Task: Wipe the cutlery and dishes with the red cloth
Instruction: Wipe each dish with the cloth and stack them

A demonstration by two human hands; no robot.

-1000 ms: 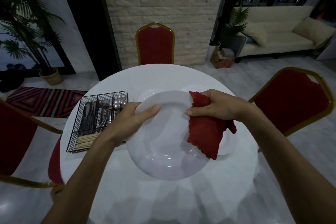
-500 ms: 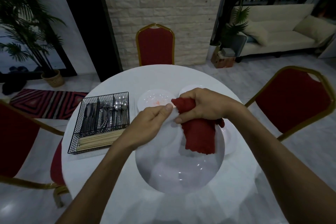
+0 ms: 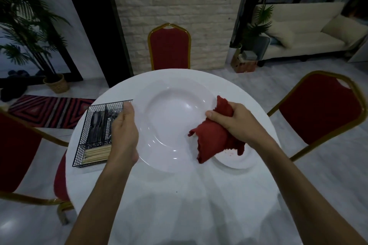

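Currently: one white plate (image 3: 171, 125), stiff, glossy, likely slippery and breakable, held over the bench (image 3: 179, 195) by its left rim in my left grip (image 3: 125, 133), thumb over the edge; soft red cloth (image 3: 214, 143) bunched in my right grip (image 3: 239, 123) at the opposite rim.

Red chairs (image 3: 169, 47) surround the white table (image 3: 179, 195) (cream sofa (image 3: 310, 40) beyond).

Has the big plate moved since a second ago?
Yes: the big plate now overlaps the far edge of the table; before it sat nearer the person.
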